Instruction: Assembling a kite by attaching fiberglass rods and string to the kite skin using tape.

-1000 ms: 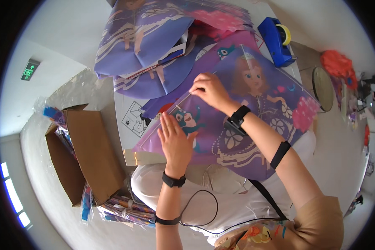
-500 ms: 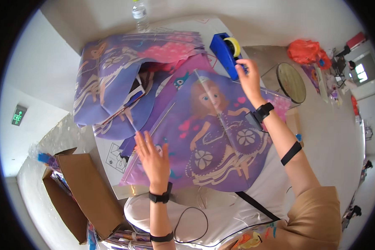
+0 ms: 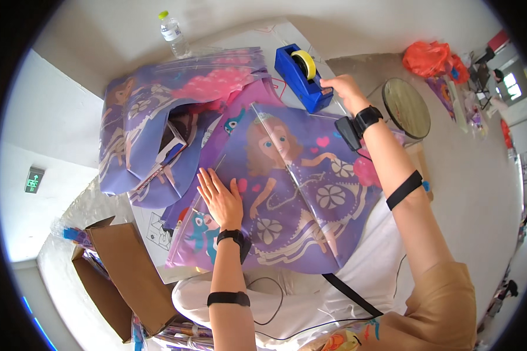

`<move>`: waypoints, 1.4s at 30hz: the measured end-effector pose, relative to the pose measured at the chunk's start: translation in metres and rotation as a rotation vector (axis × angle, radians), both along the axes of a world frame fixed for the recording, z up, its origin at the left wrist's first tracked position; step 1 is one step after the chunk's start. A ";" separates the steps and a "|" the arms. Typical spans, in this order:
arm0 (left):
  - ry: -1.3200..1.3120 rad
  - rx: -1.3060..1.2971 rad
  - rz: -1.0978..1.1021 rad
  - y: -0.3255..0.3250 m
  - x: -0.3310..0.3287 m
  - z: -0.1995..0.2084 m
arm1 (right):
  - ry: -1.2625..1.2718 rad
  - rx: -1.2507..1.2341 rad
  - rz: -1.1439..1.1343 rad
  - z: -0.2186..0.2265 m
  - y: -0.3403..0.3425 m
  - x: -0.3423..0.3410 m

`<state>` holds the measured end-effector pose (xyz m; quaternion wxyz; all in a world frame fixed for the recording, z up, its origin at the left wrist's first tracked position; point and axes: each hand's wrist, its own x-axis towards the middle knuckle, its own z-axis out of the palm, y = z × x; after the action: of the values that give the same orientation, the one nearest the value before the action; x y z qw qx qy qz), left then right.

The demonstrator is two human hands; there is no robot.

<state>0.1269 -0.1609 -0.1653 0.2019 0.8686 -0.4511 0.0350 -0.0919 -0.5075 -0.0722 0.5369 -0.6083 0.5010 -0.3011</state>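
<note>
A purple kite (image 3: 298, 193), printed with a princess figure and crossed by a pale rod, lies spread out in front of me. My left hand (image 3: 221, 202) rests flat on its left part, fingers stretched out. At the far right stands a blue tape dispenser (image 3: 301, 88) with a yellow-rimmed roll of tape (image 3: 304, 63). My right hand (image 3: 348, 93) is at the dispenser's near right end, fingers bent together. Whether a strip of tape is between those fingers cannot be made out.
More printed kites (image 3: 158, 99) are piled at the far left, beside a water bottle (image 3: 173, 35). An open cardboard box (image 3: 126, 275) stands at lower left. To the right are a round stool (image 3: 406, 108) and a red plastic bag (image 3: 430, 58).
My left hand has slid up and to the right over the kite and now lies flat. My right hand's fingers have closed in at the dispenser's end. The view has shifted slightly.
</note>
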 end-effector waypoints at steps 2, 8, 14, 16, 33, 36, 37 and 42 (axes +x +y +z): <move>-0.008 0.013 0.007 0.006 0.003 0.004 | -0.082 0.014 -0.183 0.012 0.020 0.015; -0.011 0.023 -0.011 -0.004 -0.005 0.002 | 0.112 -0.214 -0.203 -0.003 0.008 -0.006; -0.006 0.025 0.005 0.002 0.001 0.001 | 0.111 -0.019 -0.076 -0.010 0.041 -0.031; -0.010 0.022 0.010 0.004 0.002 0.002 | 0.063 0.041 -0.107 -0.019 0.049 -0.031; 0.026 -0.080 0.018 0.004 0.005 -0.001 | 0.204 -0.367 0.873 -0.011 0.176 0.118; 0.067 -0.103 0.008 -0.004 -0.001 -0.004 | 0.209 -0.584 1.021 -0.027 0.164 0.158; 0.072 -0.099 0.019 -0.003 0.000 -0.004 | 0.209 -0.579 1.034 -0.028 0.164 0.168; 0.075 -0.088 0.033 0.001 0.003 -0.003 | 0.390 -0.548 1.205 -0.031 0.163 0.197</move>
<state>0.1303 -0.1596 -0.1679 0.2561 0.8668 -0.4271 0.0258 0.1047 -0.3442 -0.1036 0.3377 -0.9374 0.0690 0.0491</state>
